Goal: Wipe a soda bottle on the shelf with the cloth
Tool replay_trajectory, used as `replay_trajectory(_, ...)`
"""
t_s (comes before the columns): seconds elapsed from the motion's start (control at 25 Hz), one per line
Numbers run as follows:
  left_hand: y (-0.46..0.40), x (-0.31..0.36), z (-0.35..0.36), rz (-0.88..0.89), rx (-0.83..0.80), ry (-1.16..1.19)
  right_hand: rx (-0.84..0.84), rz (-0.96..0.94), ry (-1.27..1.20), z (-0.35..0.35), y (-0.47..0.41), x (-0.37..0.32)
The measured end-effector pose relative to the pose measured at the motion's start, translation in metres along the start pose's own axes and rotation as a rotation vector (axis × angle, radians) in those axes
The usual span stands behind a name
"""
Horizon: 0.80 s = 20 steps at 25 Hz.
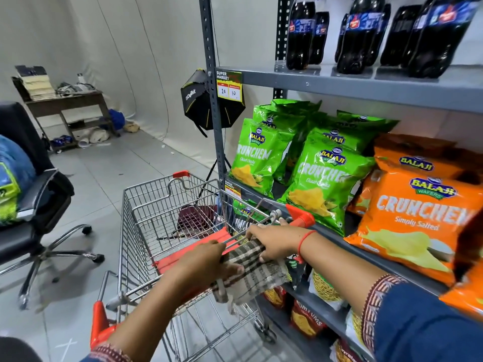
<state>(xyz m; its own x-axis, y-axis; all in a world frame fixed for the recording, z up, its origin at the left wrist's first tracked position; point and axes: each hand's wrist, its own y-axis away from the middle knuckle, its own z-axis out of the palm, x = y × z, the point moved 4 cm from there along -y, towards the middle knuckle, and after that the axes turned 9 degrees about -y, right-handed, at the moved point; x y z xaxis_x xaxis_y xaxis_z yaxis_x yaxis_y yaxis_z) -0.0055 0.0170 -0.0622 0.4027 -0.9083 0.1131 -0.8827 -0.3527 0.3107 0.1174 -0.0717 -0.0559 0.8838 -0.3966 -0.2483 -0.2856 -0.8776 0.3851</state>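
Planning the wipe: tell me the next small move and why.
Probably lift the checked cloth off the cart handle toward the soda bottles on the top shelf. Both the left hand and right hand are on the cloth, down at cart level, far below the bottles.

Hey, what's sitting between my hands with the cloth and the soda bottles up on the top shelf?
In the head view, green chip bags and orange ones fill the shelf between the cloth and the soda bottles.
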Motion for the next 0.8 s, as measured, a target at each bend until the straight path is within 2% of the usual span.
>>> replay_trajectory(0.04,0.004,0.005,-0.004,-0.048,0.129,-0.090,0.035,-0.005,0.004,0.001,0.001,0.002)
replay_trajectory(0.08,0.008,0.011,-0.006,-0.083,0.192,-0.155,0.064,-0.007,0.017,0.002,0.001,0.003)
replay_trajectory(0.12,0.011,0.016,-0.004,-0.103,0.185,-0.182,0.076,-0.006,0.032,0.002,0.002,0.004)
replay_trajectory(0.32,0.008,0.016,0.008,-0.063,-0.007,0.004,0.059,0.017,0.077,0.000,0.003,0.002)
replay_trajectory(0.52,0.002,0.007,0.011,0.035,-0.176,0.279,-0.050,0.054,0.065,0.005,0.003,0.003)
replay_trajectory(0.72,-0.010,0.005,0.011,0.076,-0.183,0.283,-0.038,0.104,-0.017,0.008,0.013,-0.004)
replay_trajectory(0.8,-0.012,0.002,0.011,0.081,-0.279,0.215,-0.006,0.108,-0.034,0.008,0.015,-0.005)
